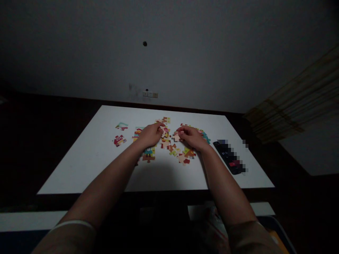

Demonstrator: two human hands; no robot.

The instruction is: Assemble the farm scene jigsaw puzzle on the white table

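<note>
Jigsaw puzzle pieces lie over the middle of a white table [92, 158]. My right hand [194, 138] pinches a pale pink puzzle piece [176, 137] between thumb and fingers. To the left of it, my left hand [151, 135] is closed, its fingertips at a cluster of pieces [166, 132]; what they grip, if anything, is hidden. Partly joined pieces [148, 155] show below the left hand. Near my right wrist lie loose pieces [184, 158], and teal ones [205, 137] are partly covered by that hand.
Two small groups of pieces, a red one [119, 140] and a green-and-white one [122, 126], lie farther left. A dark phone [225, 155], partly pixelated, rests on the right. Behind the table stands a wall with a socket [150, 94]; a curtain [283, 106] hangs at right.
</note>
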